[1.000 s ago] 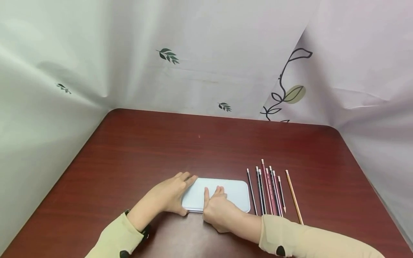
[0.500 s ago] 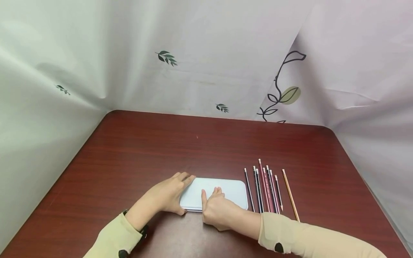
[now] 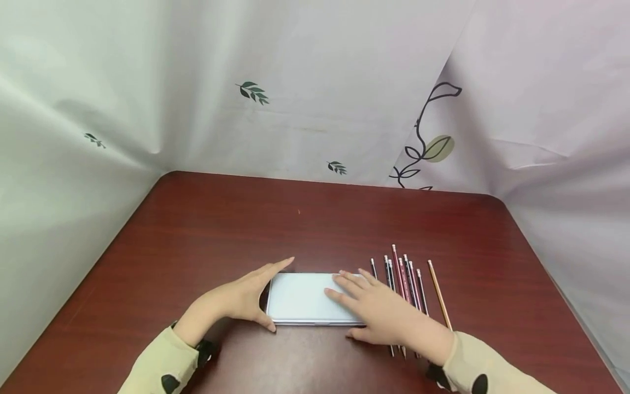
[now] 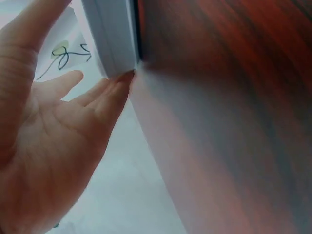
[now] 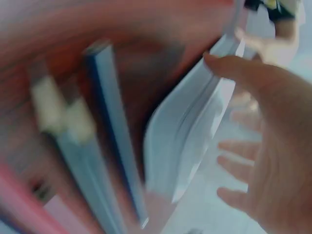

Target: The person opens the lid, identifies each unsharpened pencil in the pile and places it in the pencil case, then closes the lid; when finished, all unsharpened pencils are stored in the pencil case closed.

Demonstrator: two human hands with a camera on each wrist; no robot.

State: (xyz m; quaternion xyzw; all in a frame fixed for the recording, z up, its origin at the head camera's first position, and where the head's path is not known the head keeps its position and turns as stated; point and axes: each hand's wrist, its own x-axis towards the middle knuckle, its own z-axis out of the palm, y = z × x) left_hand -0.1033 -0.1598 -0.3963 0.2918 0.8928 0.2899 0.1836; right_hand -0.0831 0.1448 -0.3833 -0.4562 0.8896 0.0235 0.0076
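Observation:
A pale, flat, round-cornered case lies closed on the table, with a seam along its side. My left hand is at its left end, thumb by the near corner and fingers stretched out past the far corner. In the left wrist view, fingertips of the left hand come right up to the end of the case. Spread fingers of my right hand reach over the right part of the lid, the thumb close to the near edge.
Several pencils, dark and red, lie side by side just right of the case, partly under the right hand and wrist. A yellow pencil lies apart on their right. White curtains surround the brown table.
My right hand has shifted right and spread its fingers, which were partly folded on the lid. My left fingers have straightened and moved a little left, off the lid's corner.

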